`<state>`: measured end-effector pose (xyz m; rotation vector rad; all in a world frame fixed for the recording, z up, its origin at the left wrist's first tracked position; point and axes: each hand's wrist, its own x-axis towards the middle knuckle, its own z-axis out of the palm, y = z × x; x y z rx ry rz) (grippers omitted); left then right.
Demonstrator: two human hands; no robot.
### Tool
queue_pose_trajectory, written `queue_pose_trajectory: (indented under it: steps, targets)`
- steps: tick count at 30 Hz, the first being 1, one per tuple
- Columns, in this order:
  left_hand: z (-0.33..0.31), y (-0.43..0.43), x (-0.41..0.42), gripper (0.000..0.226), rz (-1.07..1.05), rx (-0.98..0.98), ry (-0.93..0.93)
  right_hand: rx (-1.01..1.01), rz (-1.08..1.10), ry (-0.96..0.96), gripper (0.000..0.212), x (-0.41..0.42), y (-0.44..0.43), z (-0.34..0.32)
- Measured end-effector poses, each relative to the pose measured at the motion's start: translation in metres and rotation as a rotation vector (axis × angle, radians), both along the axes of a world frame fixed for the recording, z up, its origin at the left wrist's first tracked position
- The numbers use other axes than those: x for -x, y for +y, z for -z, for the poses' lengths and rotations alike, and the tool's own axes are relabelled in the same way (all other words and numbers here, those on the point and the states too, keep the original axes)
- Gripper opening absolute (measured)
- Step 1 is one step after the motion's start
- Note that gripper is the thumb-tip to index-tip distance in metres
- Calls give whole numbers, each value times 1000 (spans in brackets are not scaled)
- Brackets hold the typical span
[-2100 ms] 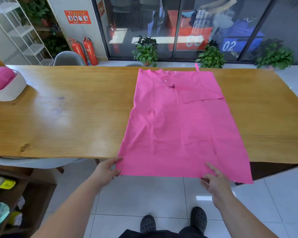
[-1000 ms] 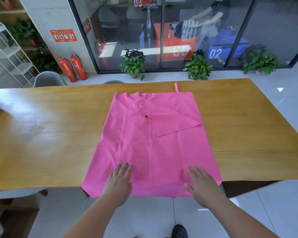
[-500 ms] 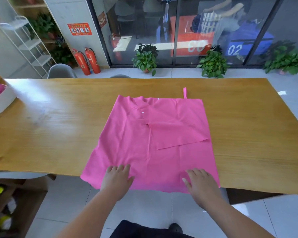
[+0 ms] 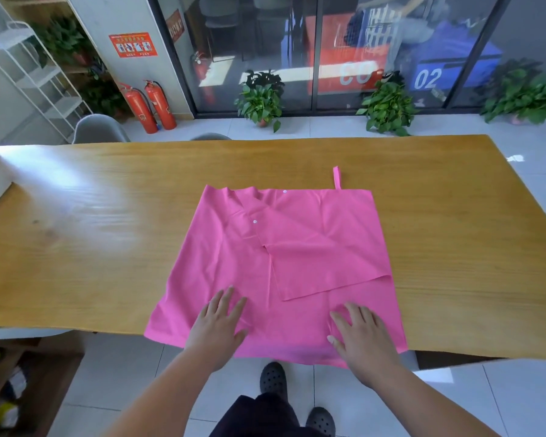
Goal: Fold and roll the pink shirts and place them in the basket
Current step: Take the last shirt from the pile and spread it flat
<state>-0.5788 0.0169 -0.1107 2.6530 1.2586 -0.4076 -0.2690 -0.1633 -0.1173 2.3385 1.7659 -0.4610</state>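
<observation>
Palms flat on shirt (image 4: 265,263) — left hand (image 4: 216,326), right hand (image 4: 361,335)

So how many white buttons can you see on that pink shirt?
2. One button lies at the pink shirt's far edge; the second button is nearer, beside the folded-over flap. Others may be hidden under folds.

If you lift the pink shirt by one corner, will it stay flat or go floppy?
Probably floppy: the pink shirt droops over the table edge. Likely light, since it lies thin and flat. It may slide on the glossy wood.
</observation>
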Motion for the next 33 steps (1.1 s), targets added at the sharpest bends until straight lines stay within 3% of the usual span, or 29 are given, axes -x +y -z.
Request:
queue_pose_trajectory:
  steps: [13,18,28,33]
  targets:
    - [21,80,-44,73,132,42,-38,-2,-115,-25,70,-26,67,1]
    - [28,111,-55,73,159,57,-84,-35,-58,9,65,-34,89,-5]
    - [37,148,-80,72,194,24,-109,-263,253,257,61,-100,149,-34]
    - [37,158,-99,70,132,16,-113,-406,710,428,47,-170,186,-37]
